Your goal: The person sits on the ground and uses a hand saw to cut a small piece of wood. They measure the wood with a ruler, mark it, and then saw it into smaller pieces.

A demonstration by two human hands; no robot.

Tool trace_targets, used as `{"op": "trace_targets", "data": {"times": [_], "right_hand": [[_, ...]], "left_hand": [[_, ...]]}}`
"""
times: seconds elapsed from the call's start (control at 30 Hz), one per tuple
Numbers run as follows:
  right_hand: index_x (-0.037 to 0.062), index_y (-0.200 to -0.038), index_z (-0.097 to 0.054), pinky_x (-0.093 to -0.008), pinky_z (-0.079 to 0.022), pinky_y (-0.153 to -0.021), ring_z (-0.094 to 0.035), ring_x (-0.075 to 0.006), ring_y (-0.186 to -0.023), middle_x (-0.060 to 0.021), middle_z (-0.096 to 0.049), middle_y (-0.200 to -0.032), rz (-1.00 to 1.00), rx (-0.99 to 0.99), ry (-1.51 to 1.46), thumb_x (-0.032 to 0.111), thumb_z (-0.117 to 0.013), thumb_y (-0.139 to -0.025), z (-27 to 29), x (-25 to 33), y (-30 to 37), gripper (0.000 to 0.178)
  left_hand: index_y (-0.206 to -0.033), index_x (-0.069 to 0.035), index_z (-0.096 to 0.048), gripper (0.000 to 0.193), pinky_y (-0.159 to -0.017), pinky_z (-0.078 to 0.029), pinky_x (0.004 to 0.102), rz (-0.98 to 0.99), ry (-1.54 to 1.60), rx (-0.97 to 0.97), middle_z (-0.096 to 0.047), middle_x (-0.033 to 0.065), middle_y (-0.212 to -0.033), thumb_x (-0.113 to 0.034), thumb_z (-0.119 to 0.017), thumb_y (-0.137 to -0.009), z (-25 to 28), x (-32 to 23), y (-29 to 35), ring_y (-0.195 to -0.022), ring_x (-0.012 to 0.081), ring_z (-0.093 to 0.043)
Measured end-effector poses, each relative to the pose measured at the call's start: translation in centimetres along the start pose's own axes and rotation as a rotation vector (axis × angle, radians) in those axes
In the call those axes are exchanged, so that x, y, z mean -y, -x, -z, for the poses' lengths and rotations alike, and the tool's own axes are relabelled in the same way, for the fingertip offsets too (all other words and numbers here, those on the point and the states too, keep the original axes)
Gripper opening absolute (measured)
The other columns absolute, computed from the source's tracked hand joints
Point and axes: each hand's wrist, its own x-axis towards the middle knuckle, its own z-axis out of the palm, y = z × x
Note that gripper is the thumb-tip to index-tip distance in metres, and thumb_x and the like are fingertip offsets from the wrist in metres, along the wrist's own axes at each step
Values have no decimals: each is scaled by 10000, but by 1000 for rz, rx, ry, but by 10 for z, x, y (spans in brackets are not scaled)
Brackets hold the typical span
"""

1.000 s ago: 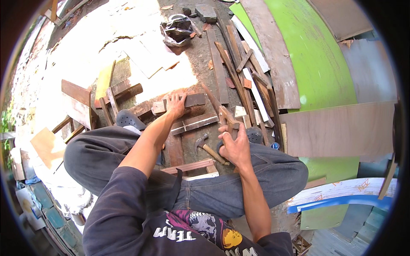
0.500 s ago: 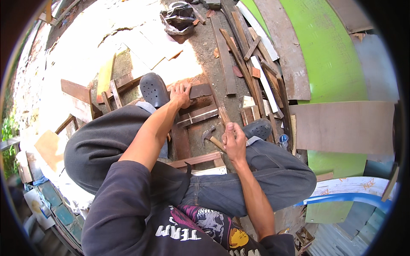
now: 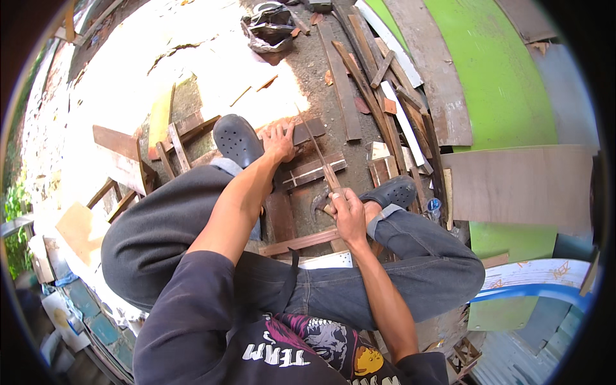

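Right hand [image 3: 348, 217]: closed round the wooden handle of a handsaw [image 3: 329, 171]. Left hand [image 3: 280, 142]: laid over a dark wood block [image 3: 301, 133], fingers forward; whether the underside is gripped can't be told.

Changed over the last second: the blade, tilted beyond the block's right end before, has been swung edge-on across the block near that end. The left shoe [image 3: 238, 139] has been brought up beside the left hand. Read as: block braced by hand and probably foot, saw lined up; tooth contact can't be confirmed.

Nearest, a reddish strip [image 3: 298, 242] is set crosswise by the lap. The hammer [image 3: 317, 203] is partly hidden by the right hand; pull-back room is judged tight there, with the right thigh close. A white-striped piece [image 3: 314, 171] is crossed by the saw line just this side of the block.

Block's right edge is left exposed past the blade. Beyond it, dirt is seen up to a long plank [image 3: 340, 83], then piled offcuts [image 3: 405, 125]. Blade tip is carried past the block's far edge; a black bag [image 3: 268, 29] is left well apart.
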Motion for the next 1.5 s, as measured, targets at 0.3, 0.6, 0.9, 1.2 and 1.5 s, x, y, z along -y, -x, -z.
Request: {"op": "trace_targets", "data": {"times": [0.3, 0.6, 0.9, 1.2, 1.5], "right_hand": [[-2, -858, -632, -337, -418, -564, -524, -134, -606, -59, -570, -647, 25, -38, 64, 288, -580, -995, 10, -7, 2, 326], [-17, -867, -638, -363, -430, -579, -542, -159, -611, -115, -573, -644, 59, -14, 157, 270, -597, -992, 16, -13, -5, 316], [3, -903, -644, -376, -431, -565, -567, -216, -578, -115, -585, -645, 127, 56, 184, 225, -585, -994, 19, -28, -17, 247], [-7, -927, -655, -333, -418, -568, -548, -147, -615, -70, -601, -659, 42, 128, 138, 212, -560, -1016, 26, -42, -19, 255], [-8, -811, -604, -340, -382, -549, -489, -135, -586, -70, -514, -610, -16, 78, 233, 213, -565, -1017, 31, -36, -19, 304]], "left_hand": [[-1575, -163, -254, 875, -1138, -228, 598, 12, 149, -114, -379, 207, -1500, -535, -645, -886, -19, 7, 2, -1415, 400, -340], [-1215, -54, -640, 470, -1081, -332, 503, 41, 418, -443, -605, 173, -1270, -437, -524, -968, -13, 9, -13, -1261, 330, -504], [-1083, -77, -696, 363, -1021, -376, 470, 9, 274, -625, -665, 129, -1136, -385, -551, -957, -28, 8, -26, -1172, 289, -569], [-1065, -87, -702, 338, -1019, -409, 476, 37, 342, -579, -671, 144, -1065, -371, -561, -949, -23, 5, -27, -1087, 328, -617], [-1075, -90, -706, 382, -1031, -403, 488, 77, 345, -526, -671, 150, -1062, -418, -548, -957, -15, 0, -26, -1104, 328, -614]]}}
